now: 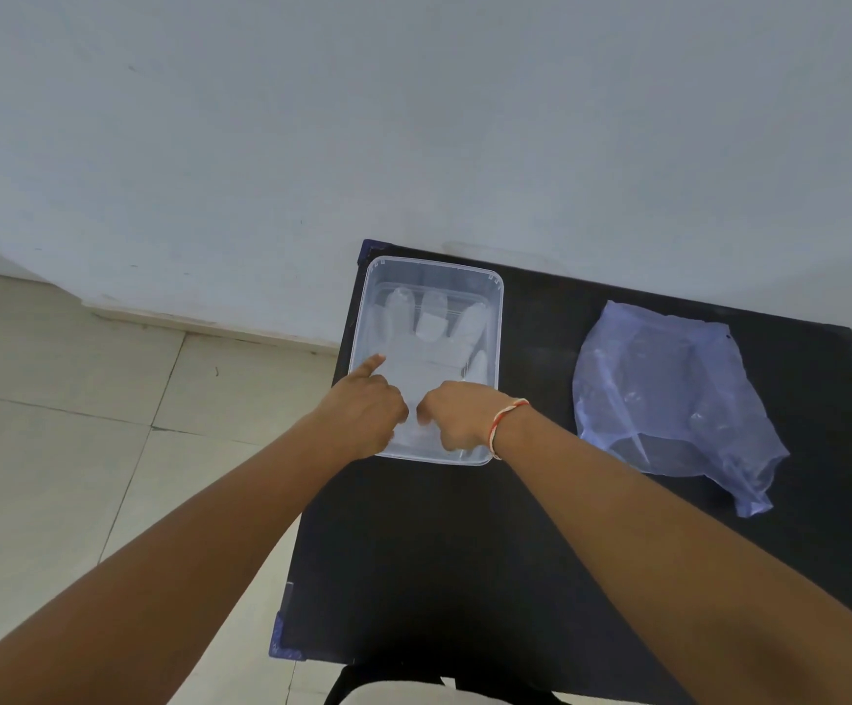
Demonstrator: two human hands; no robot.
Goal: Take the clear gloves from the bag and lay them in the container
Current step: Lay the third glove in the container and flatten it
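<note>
A clear rectangular plastic container [496, 318] stands at the far left of a black table. A clear glove [431, 343] lies flat in it, fingers pointing away from me. Both my hands are over the container's near end. My left hand [365, 414] has its index finger stretched out over the left rim, the other fingers curled down on the glove's cuff. My right hand [457, 419], with a thread bracelet on the wrist, pinches the cuff beside it. A crumpled bluish transparent bag [668, 394] lies to the right, with faint clear plastic inside.
The black table [464, 552] has its left edge right beside the container, with tiled floor [57, 450] below. A pale wall [414, 119] runs behind the table. A dark strap [342, 686] shows at the bottom edge.
</note>
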